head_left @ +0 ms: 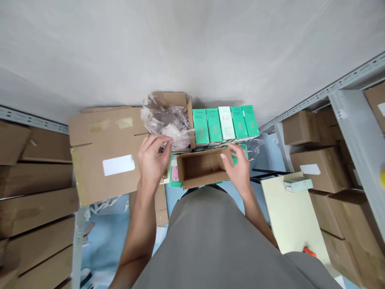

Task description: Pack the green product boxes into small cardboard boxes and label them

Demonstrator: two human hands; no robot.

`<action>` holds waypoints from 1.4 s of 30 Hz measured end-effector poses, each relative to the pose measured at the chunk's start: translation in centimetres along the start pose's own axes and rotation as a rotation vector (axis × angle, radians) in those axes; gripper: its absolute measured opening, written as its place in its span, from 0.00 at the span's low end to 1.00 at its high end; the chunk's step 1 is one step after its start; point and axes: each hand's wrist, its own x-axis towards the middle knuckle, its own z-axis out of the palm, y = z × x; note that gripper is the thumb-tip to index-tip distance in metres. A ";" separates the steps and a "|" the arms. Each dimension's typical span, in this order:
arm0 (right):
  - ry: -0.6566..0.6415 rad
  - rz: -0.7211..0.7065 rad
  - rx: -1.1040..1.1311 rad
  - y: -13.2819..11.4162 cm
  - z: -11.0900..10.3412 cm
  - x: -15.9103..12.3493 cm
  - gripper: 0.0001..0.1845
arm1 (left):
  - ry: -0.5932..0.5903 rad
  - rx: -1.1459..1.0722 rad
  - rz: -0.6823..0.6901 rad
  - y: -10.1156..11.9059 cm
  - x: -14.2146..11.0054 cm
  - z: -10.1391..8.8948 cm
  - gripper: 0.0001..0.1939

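My left hand (pixel 152 158) hovers with its fingers curled loosely by the clear plastic wrap (pixel 168 122) that spills from an open cardboard box (pixel 172 100); nothing shows in its grip. My right hand (pixel 239 166) rests against the right end of a small empty cardboard box (pixel 202 168) in front of me, fingers bent round its edge. Behind this box stands a row of green product boxes (pixel 225 124), one of them paler. More green boxes lie under the small box.
A large flat carton with a white label (pixel 105 150) lies at the left. Stacked cartons fill metal shelves on the left (pixel 33 200) and right (pixel 325 160). A pale board (pixel 291 216) at the right carries a small green box (pixel 297 184) and an orange tool (pixel 309 252).
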 end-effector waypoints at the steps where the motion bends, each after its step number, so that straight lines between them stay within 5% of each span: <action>1: -0.032 -0.036 0.008 -1.0 0.5 0.1 0.23 | -0.008 -0.027 0.010 0.8 -0.1 -0.5 0.11; 6: -0.276 -0.185 -0.007 -3.6 4.2 2.2 0.35 | -0.156 -0.127 0.111 3.5 -0.8 -0.4 0.11; 9: -0.393 -0.254 -0.123 -3.1 6.1 4.1 0.21 | -0.189 -0.157 0.161 4.5 -2.0 0.3 0.11; 11: -0.443 -0.291 -0.199 -2.7 6.8 4.8 0.13 | -0.107 -0.162 0.127 4.7 -3.2 0.7 0.12; 16: -0.519 -0.389 -0.179 -3.3 6.7 3.8 0.07 | 0.137 -0.287 -0.202 2.5 -5.7 2.3 0.60; 20: -0.602 -0.443 -0.091 -3.4 6.7 2.6 0.18 | 0.042 -0.517 -0.308 -0.8 -6.2 4.1 0.58; 26: -0.418 -0.356 -0.106 -1.4 6.6 4.3 0.13 | 0.071 -0.527 -0.392 -3.4 -6.3 4.5 0.37; 32: -0.200 -0.299 -0.101 -0.4 3.8 7.6 0.11 | 0.291 -0.436 -0.425 -6.0 -4.8 4.4 0.28; 35: -0.136 -0.316 -0.123 -0.2 1.8 8.6 0.13 | 0.329 -0.376 -0.444 -8.1 -3.1 4.4 0.29; 38: -0.083 -0.340 -0.100 -0.5 0.1 8.5 0.11 | 0.217 -0.347 -0.416 -8.8 -1.4 4.1 0.35; 42: 0.003 -0.270 0.007 -1.8 -1.9 7.0 0.17 | 0.195 -0.290 -0.272 -5.5 -0.7 3.0 0.43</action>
